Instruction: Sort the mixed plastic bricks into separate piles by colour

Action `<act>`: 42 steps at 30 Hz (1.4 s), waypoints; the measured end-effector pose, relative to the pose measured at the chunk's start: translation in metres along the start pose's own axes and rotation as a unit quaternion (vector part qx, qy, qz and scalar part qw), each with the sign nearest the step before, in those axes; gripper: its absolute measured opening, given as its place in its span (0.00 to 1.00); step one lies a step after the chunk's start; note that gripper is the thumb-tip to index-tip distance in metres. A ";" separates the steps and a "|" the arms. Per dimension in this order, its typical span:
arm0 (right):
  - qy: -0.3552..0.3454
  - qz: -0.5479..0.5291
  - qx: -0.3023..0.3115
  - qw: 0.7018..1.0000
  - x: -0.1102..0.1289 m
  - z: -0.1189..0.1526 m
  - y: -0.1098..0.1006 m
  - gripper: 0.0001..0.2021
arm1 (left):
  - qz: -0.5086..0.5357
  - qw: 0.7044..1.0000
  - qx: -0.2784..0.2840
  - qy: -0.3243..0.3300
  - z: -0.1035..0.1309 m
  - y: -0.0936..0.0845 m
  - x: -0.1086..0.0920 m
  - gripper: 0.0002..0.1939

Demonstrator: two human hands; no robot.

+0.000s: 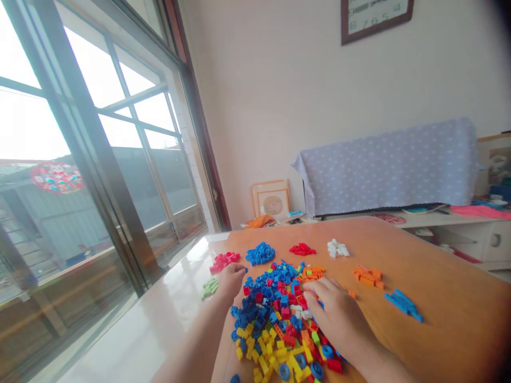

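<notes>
A large mixed heap of blue, yellow, red, orange and white plastic bricks lies on the wooden table. At its upper left, my left hand pinches a small blue piece at the fingertips. This hand is between the heap and a small light green pile. My right hand rests over the heap's right side with fingers spread; its fingertips touch the bricks, and what lies under the palm is hidden. Just behind the left hand are a pink-red pile and a blue pile.
Farther back sit a red pile and a white pile. Orange pieces and long blue pieces lie to the right. A cloth-covered object stands on a cabinet behind the table, with large windows at left.
</notes>
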State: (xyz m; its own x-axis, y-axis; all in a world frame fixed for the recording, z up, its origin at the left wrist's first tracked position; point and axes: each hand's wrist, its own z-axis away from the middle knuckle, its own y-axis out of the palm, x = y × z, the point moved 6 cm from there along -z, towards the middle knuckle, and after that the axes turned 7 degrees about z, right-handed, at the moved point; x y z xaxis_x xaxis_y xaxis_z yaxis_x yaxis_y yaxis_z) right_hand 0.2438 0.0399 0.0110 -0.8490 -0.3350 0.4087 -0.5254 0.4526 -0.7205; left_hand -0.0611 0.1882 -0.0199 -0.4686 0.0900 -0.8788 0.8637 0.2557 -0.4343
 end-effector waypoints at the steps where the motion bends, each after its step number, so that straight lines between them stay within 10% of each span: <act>1: 0.000 0.000 -0.002 1.000 0.001 0.000 -0.002 0.12 | -0.006 1.000 -0.003 -0.007 -0.008 0.002 -0.001 0.10; 14: 0.000 0.031 -0.044 0.999 -0.006 -0.006 -0.006 0.11 | -0.069 0.995 0.021 -0.063 -0.078 0.045 0.003 0.19; 32: 0.000 0.019 -0.005 1.000 -0.001 -0.006 0.001 0.12 | -0.230 0.971 0.052 0.049 -0.121 0.058 0.033 0.29; 42: 0.017 0.019 0.014 1.000 0.000 -0.006 0.001 0.12 | -0.265 0.963 0.006 0.042 -0.121 0.047 0.037 0.16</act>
State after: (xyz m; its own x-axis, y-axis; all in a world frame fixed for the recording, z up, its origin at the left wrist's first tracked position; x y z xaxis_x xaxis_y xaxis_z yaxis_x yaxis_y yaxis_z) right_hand 0.2435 0.0452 0.0137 -0.8697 -0.2896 0.3997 -0.4919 0.4400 -0.7513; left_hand -0.0609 0.3204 -0.0491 -0.8576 0.0274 -0.5136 0.5004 0.2752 -0.8209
